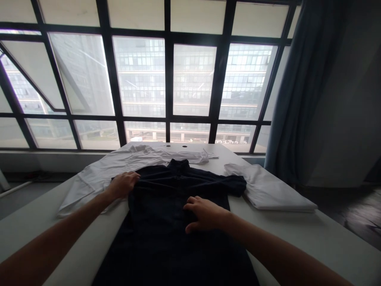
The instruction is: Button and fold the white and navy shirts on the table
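Head view: left hand [123, 185], right hand [205, 214] spread flat on dark shirt [157, 206] (folded white cloth [268, 190] beside).

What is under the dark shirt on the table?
A white shirt seems to reach under the dark shirt near its collar; everything further beneath is covered and cannot be seen.

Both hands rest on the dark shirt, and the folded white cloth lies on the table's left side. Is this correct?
No: the folded white cloth lies on the table's right side, not the left, as the head view shows. The left hand and right hand do rest on the dark shirt.
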`<state>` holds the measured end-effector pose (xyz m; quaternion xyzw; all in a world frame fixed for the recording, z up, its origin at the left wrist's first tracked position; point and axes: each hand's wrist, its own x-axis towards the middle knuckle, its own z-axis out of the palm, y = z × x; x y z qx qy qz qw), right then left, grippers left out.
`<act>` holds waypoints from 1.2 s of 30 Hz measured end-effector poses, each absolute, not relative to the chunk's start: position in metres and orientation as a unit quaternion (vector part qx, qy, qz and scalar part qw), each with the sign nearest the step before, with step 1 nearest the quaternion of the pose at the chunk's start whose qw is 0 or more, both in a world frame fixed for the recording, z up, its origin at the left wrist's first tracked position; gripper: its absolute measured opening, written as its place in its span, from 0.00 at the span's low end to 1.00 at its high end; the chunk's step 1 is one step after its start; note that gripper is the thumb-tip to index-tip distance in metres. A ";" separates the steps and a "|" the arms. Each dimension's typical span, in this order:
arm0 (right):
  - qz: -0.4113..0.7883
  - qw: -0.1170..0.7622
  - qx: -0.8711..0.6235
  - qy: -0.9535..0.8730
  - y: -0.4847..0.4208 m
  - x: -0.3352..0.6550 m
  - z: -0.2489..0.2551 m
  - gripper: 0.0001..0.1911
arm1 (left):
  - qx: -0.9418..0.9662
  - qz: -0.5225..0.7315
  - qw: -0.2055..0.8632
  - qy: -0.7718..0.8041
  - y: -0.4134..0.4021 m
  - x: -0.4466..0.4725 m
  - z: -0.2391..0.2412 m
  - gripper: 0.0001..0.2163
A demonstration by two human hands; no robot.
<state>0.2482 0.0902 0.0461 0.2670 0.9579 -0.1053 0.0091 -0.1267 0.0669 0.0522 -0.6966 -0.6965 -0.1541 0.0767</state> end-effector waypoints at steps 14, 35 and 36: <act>0.004 -0.092 0.313 0.945 0.104 0.309 0.031 0.17 | -0.822 -0.051 -0.221 -0.522 -0.048 -0.059 0.059 0.17; -0.351 0.149 0.510 0.771 0.126 0.378 0.067 0.21 | -0.702 -0.022 -0.566 -0.431 -0.077 -0.084 0.097 0.34; -0.325 0.132 0.514 0.783 0.126 0.377 0.068 0.20 | -0.713 -0.063 -0.539 -0.444 -0.072 -0.080 0.091 0.35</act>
